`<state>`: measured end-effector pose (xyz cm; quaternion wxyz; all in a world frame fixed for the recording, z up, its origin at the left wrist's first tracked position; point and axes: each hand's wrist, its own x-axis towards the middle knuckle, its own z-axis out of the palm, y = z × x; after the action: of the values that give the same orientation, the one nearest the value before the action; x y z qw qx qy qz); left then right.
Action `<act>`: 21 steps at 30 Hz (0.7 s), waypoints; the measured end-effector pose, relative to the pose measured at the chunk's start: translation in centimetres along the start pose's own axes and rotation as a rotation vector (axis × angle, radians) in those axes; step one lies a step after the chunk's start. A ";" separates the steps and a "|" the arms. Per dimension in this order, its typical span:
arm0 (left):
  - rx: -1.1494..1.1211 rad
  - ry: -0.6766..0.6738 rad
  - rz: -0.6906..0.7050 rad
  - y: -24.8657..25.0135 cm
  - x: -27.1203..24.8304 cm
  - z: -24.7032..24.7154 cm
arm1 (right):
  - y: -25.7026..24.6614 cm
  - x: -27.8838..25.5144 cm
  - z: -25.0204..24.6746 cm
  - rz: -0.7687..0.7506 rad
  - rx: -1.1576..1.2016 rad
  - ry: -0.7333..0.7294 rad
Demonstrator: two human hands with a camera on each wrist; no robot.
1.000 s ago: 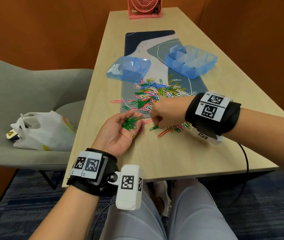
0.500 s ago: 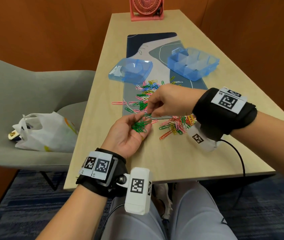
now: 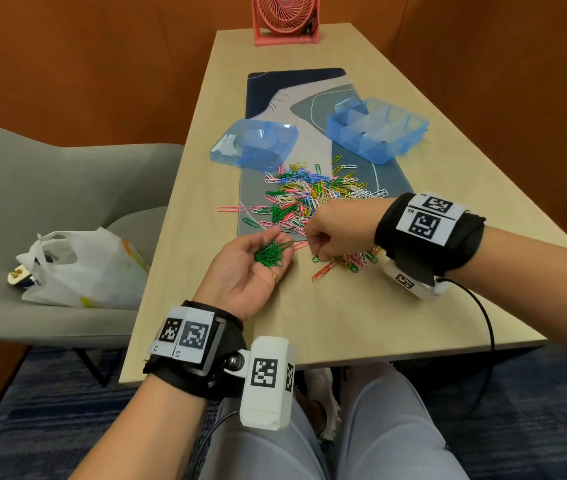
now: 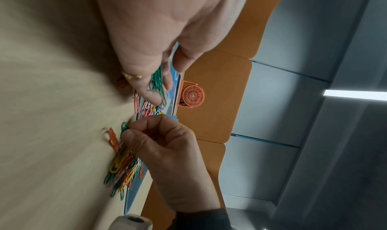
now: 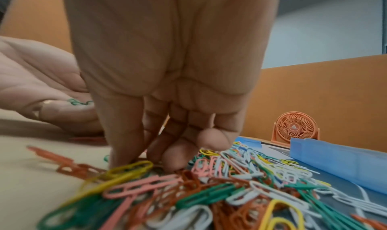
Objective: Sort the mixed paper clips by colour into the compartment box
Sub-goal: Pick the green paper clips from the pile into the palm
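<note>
The bench (image 3: 344, 317) carries a patterned mat (image 3: 389, 174). At the mat's far right stands the blue compartment box (image 3: 377, 131), open-topped, its cells apparently without clips. Its lid (image 3: 254, 145) lies well apart on the mat's left edge. Between them and the person spreads the pile of mixed paper clips (image 3: 309, 195), mostly on the mat, with a smaller scatter spilling onto bare bench under the right wrist.

The left hand (image 3: 247, 271) rests palm up on the bench near the pile, fingers loosely extended, cupping a bundle of green clips (image 3: 271, 252). The right hand (image 3: 335, 232) is lowered onto the near scatter, palm down. Its thumb and forefinger are drawn close together at a single green clip (image 4: 125, 126) lying on the bench, other fingers curled under. The left wrist view shows the fingertips at that clip; whether it is yet secured cannot be told.

Assessment: the step in hand is collection of green clips, none yet delivered to the box. The next move calls for a clean pinch on the one clip without snagging the orange clip (image 4: 113, 138) just beside it, then transfer to the left palm. Many green clips remain in the pile.
</note>
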<state>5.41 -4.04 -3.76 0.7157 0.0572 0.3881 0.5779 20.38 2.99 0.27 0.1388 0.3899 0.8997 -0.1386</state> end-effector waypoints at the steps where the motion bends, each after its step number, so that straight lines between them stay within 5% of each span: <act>1: -0.001 0.001 0.000 0.0 0.0 0.0 | 0.0 0.0 0.0 -0.004 -0.028 -0.011; 5: 0.013 0.000 -0.006 0.0 -0.1 0.1 | 0.0 -0.3 0.1 -0.001 -0.053 -0.023; 15: 0.024 -0.055 -0.055 -0.8 0.3 1.0 | -0.4 -0.4 -2.4 -0.055 0.374 0.210; 21: -0.010 0.004 -0.024 0.2 0.7 0.8 | 0.1 2.2 -3.2 0.014 0.186 0.313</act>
<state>5.80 -3.12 -3.43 0.7220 0.0476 0.3872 0.5714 18.51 5.65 2.46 -0.0386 0.4243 0.8908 -0.1577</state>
